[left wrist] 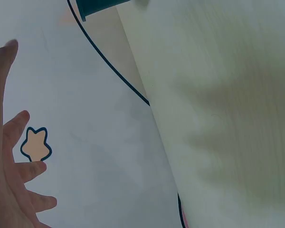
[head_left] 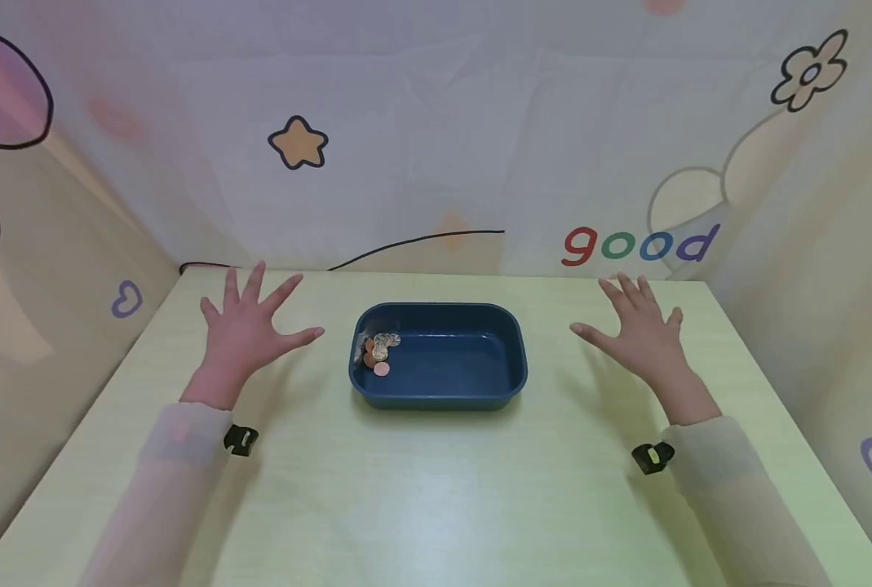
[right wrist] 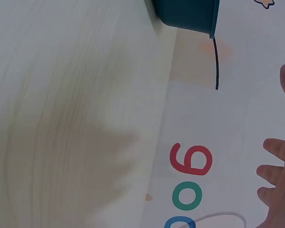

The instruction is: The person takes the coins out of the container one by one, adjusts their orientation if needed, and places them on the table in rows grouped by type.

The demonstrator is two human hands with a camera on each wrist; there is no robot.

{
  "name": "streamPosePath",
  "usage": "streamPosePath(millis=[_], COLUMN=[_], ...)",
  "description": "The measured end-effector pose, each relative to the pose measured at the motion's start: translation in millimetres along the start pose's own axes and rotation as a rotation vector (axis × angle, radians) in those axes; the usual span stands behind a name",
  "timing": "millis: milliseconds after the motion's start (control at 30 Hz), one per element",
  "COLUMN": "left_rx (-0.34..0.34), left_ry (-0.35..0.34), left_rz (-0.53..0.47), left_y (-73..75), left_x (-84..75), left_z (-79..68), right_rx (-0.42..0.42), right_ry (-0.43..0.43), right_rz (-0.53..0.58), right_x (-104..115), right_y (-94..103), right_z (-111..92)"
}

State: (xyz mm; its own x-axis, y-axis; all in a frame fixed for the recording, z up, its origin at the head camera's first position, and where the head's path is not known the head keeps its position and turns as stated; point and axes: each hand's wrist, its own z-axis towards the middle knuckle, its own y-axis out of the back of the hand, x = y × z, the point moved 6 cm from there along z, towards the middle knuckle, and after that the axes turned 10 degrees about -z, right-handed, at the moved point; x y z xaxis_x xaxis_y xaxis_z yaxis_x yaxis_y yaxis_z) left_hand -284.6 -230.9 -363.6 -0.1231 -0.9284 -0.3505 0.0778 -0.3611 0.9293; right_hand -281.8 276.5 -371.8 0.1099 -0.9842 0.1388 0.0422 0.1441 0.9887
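Observation:
A dark blue rectangular tray (head_left: 450, 399) with rounded corners sits on the table between the two hands. Copper-coloured and silvery coins (head_left: 381, 354) lie bunched at its left end. To the left of the tray, my left hand (head_left: 243, 334) is held over the table with its fingers spread and nothing in it. My right hand (head_left: 643, 338) mirrors it on the right, fingers also spread and holding nothing. Each wrist view shows a corner of the tray (right wrist: 187, 14) at the top and the spread fingers at the side.
The pale wooden table (head_left: 436, 489) meets a printed cloth backdrop (head_left: 421, 163) at its far edge, and cloth hangs on both sides too. Each sleeve has a small black device (head_left: 241, 440) at the wrist. Both hands cast shadows on the tabletop.

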Motion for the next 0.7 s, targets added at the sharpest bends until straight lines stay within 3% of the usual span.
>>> streamPosePath(millis=[300, 700], left_rx=[0.003, -0.099], left_ry=[0.011, -0.064], left_rz=[-0.028, -0.085], left_y=[-9.3, -18.5], left_x=[-2.5, -12.6], left_z=[-3.5, -6.4], right_rx=[0.001, -0.002], right_ry=[0.009, 0.02], right_rz=[0.031, 0.075], right_x=[7, 20], right_y=[-4.9, -9.8], right_z=[-1, 1])
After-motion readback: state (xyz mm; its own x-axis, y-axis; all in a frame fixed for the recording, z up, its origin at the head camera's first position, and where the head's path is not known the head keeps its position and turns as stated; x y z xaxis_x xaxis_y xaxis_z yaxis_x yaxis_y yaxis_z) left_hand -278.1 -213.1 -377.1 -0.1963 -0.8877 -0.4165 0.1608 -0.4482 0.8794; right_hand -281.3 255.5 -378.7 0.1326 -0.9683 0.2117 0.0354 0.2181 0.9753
